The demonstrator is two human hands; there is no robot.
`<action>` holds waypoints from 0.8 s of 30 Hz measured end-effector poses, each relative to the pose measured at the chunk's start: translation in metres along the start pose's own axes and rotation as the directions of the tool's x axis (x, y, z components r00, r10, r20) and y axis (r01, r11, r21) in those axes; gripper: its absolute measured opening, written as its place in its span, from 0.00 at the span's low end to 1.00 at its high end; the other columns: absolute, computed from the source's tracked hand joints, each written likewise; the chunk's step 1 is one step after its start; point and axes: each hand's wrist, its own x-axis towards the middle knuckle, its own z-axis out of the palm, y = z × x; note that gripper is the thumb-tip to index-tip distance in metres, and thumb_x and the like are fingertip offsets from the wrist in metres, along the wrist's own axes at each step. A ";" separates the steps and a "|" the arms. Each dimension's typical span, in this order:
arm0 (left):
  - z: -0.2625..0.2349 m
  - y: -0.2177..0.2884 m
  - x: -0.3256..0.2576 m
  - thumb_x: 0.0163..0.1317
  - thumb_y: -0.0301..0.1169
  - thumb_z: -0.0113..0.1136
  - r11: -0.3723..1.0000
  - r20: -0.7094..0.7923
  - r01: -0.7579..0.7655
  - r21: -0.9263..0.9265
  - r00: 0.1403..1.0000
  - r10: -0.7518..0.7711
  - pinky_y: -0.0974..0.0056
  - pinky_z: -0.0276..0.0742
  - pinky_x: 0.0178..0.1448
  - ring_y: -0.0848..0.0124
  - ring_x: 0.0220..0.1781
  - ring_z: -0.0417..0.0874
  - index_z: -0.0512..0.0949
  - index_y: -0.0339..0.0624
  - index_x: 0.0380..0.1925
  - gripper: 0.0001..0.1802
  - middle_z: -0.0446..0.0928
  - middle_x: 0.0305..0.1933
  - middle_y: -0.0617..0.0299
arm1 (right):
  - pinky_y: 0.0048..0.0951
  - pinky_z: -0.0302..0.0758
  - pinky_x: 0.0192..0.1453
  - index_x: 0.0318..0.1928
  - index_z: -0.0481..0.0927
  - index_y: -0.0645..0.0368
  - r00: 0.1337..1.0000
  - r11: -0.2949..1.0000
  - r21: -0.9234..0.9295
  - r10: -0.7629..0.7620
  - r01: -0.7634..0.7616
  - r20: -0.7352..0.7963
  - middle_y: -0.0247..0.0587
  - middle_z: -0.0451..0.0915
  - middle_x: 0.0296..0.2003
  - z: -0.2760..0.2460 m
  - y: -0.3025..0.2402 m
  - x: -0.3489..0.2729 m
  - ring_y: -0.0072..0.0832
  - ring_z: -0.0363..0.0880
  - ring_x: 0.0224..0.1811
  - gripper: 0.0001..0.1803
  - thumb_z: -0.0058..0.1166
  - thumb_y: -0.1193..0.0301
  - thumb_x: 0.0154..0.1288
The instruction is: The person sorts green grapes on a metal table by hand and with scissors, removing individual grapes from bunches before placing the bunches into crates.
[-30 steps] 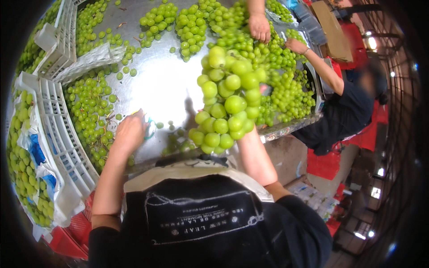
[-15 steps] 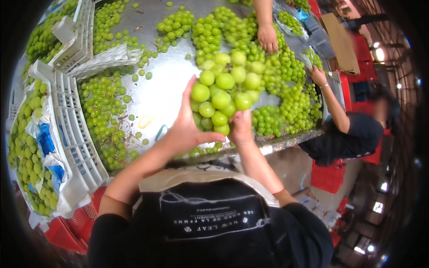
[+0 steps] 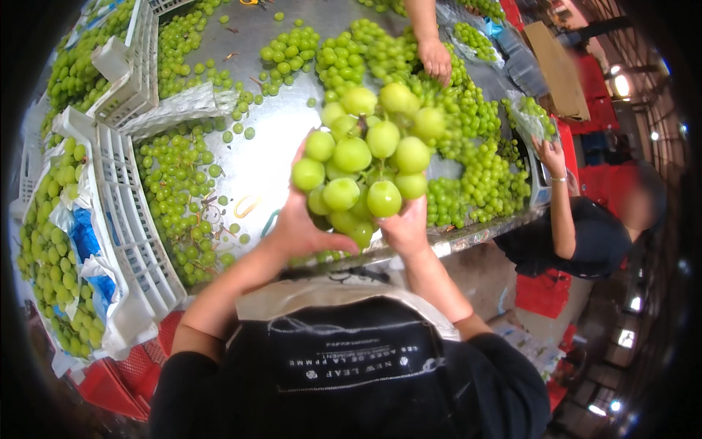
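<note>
Green grape bunch point(image 3: 362, 164) is cupped in both my hands point(image 3: 300, 230), lifted above the counter point(image 3: 270, 146), not yet placed anywhere.

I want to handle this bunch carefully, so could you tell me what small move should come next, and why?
Probably turn the grape bunch slowly between the left hand and right hand: both cup it from below, above the metal table, so its far side is hidden.

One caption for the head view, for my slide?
Both hands, left and right, hold a green grape bunch above a metal table.
</note>
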 end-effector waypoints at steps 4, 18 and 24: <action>0.006 0.004 -0.003 0.23 0.39 0.83 0.974 -0.051 0.033 -0.224 0.998 -0.046 0.58 0.65 0.63 0.65 0.61 0.67 0.53 0.37 0.62 0.64 0.63 0.60 0.56 | 0.38 0.55 0.68 0.70 0.30 0.57 0.995 0.994 -0.027 -0.104 0.104 0.006 0.48 0.45 0.68 0.002 0.004 -0.004 0.36 0.51 0.69 0.60 0.65 0.73 0.48; -0.019 -0.005 0.016 0.51 0.73 0.38 0.682 0.083 0.152 -0.715 0.988 -0.134 0.51 0.61 0.67 0.57 0.66 0.62 0.47 0.43 0.67 0.54 0.55 0.68 0.52 | 0.42 0.47 0.70 0.69 0.40 0.63 0.957 0.994 -0.110 0.010 0.023 0.289 0.54 0.47 0.68 0.002 -0.025 0.006 0.41 0.46 0.71 0.55 0.63 0.73 0.47; -0.038 -0.029 0.012 0.47 0.76 0.35 0.614 0.073 0.156 -0.774 0.985 -0.158 0.47 0.58 0.68 0.55 0.67 0.60 0.47 0.47 0.68 0.56 0.52 0.70 0.53 | 0.41 0.56 0.68 0.69 0.47 0.61 0.949 0.989 -0.145 0.030 0.017 0.315 0.51 0.52 0.67 0.006 -0.018 0.005 0.39 0.54 0.69 0.53 0.59 0.81 0.39</action>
